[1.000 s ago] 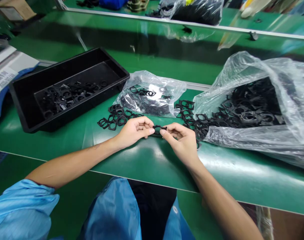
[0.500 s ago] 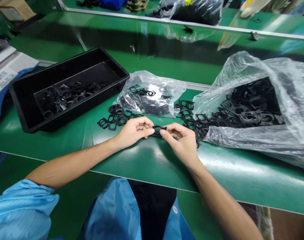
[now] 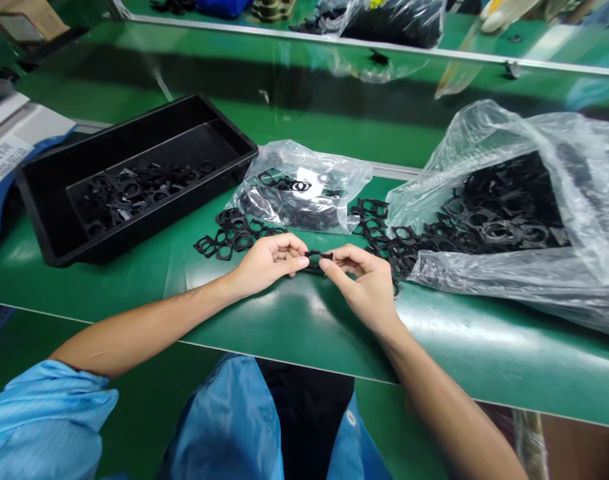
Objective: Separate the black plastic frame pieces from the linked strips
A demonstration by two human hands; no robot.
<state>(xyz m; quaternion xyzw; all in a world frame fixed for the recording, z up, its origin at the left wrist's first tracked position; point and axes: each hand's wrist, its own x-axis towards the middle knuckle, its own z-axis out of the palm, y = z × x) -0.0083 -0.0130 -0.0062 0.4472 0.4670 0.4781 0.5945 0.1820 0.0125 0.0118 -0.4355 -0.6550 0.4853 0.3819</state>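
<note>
Above the green surface (image 3: 264, 327), bare forearms (image 3: 149, 333) slant inward from either side, thumbs (image 3: 338, 273) toward the body; the fingers (image 3: 287, 248) of the left hand (image 3: 264, 265) and right hand (image 3: 367, 280) pinch one black ring-shaped plastic part (image 3: 319, 253) by its ends, between them and equally near both, long axis seemingly crosswise; beyond lie loose black parts (image 3: 229, 217), then a clear bag (image 3: 337, 170)

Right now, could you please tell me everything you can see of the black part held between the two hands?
The black part is small and thin, and looks like plastic. It spans the gap between the left hand and the right hand, one end pinched in the fingers of each, so its ends are partly hidden. It sits crosswise, nearer the person than the middle clear bag. Its finer shape is too small to tell.
</note>
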